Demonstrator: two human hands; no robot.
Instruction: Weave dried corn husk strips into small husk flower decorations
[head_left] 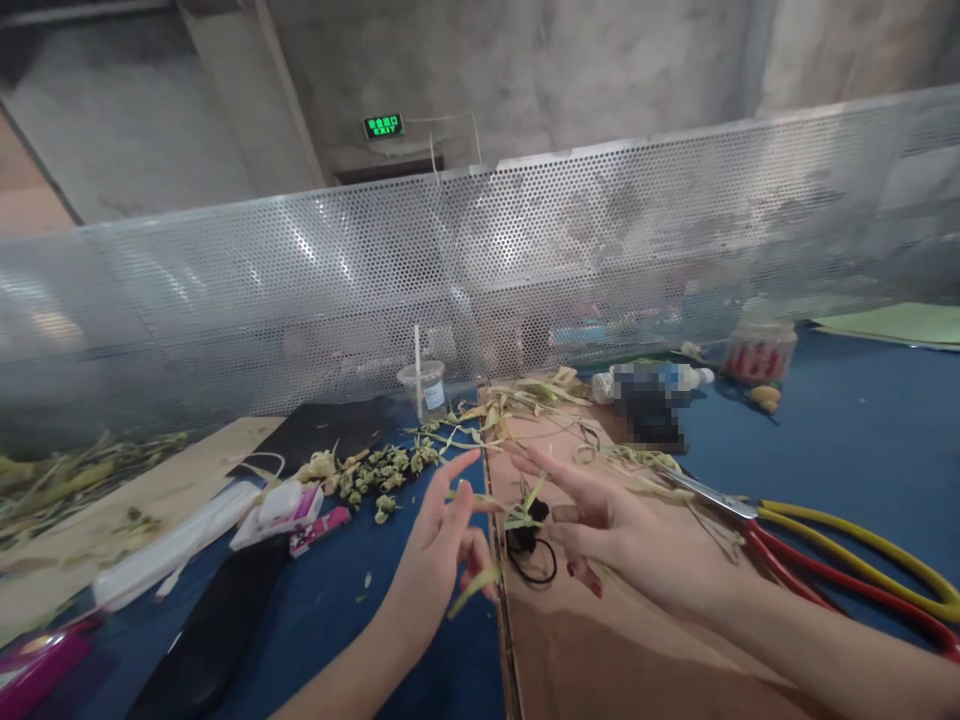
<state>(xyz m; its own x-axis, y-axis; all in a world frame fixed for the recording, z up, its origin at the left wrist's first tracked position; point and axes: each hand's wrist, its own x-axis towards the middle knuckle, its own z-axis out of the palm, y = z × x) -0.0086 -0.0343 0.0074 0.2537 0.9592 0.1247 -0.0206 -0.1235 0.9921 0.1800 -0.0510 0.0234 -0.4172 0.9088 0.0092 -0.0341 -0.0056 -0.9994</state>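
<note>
My left hand (442, 535) is over the seam between the blue surface and the brown board. Its index finger and thumb point up, the other fingers are curled, and a pale green leaf strip (475, 590) passes out from them. My right hand (619, 520) is above the board, its index finger stretched to the left and its fingers apart. Between the hands is a small knotted piece of green leaf strips (523, 519), close to the right fingertips. Behind it lies a black object with a cord loop (534, 565); what it is cannot be made out.
Scissors with red and yellow handles (757, 510) lie at right. Small woven green pieces (386, 475) sit at left, near a plastic cup with a straw (424, 388). Loose leaf strips (525, 400) lie behind the hands. A perforated metal screen (375, 260) stands behind.
</note>
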